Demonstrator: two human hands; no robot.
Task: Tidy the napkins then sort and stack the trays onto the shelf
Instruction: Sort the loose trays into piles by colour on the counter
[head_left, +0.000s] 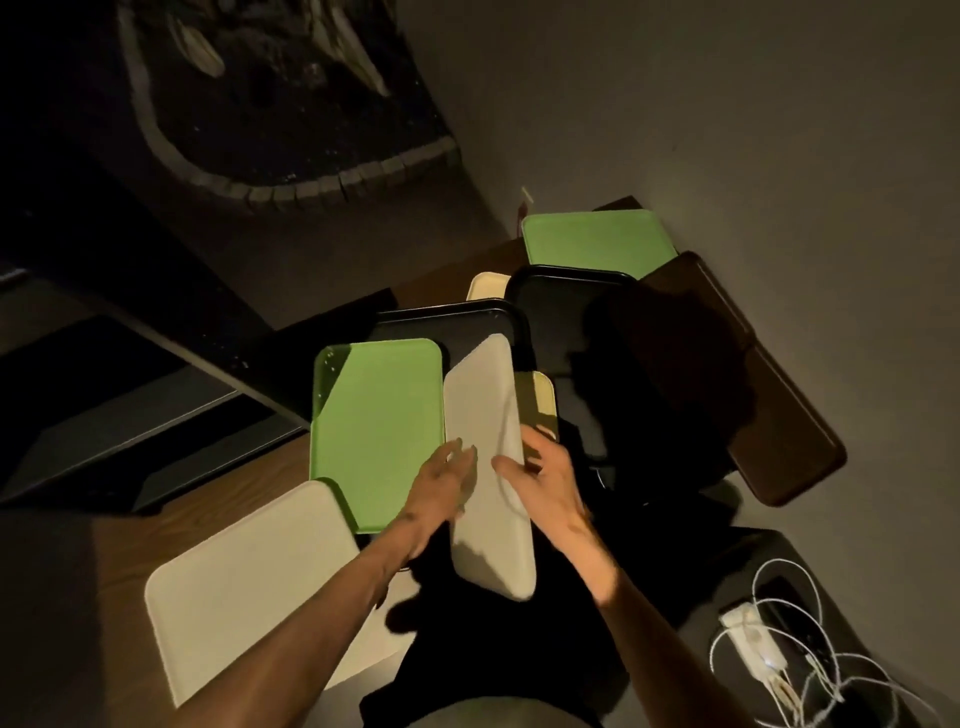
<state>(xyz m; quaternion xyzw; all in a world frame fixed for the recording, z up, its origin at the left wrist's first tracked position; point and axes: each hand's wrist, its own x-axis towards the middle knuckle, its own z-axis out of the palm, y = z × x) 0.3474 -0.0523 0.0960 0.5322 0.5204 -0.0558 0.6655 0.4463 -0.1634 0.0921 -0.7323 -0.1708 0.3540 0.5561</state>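
A pale grey tray (485, 457) stands tilted on its long edge above the wooden table (218, 499). My right hand (545, 478) grips its right edge, thumb on the face and fingers behind. My left hand (441, 488) presses flat against the tray's left side with straight fingers. Around it lie a green tray (374, 415), a second pale grey tray (249, 582) at the lower left, two black trays (452, 322) (561, 322), a yellowish tray (537, 400), a far green tray (597, 239) and a brown tray (769, 395). I see no napkins.
A dark shelf unit (130, 395) stands to the left of the table. A white power strip with tangled cables (758, 649) lies at the lower right. A cream tray corner (485, 286) peeks out behind the black trays. The wall is close on the right.
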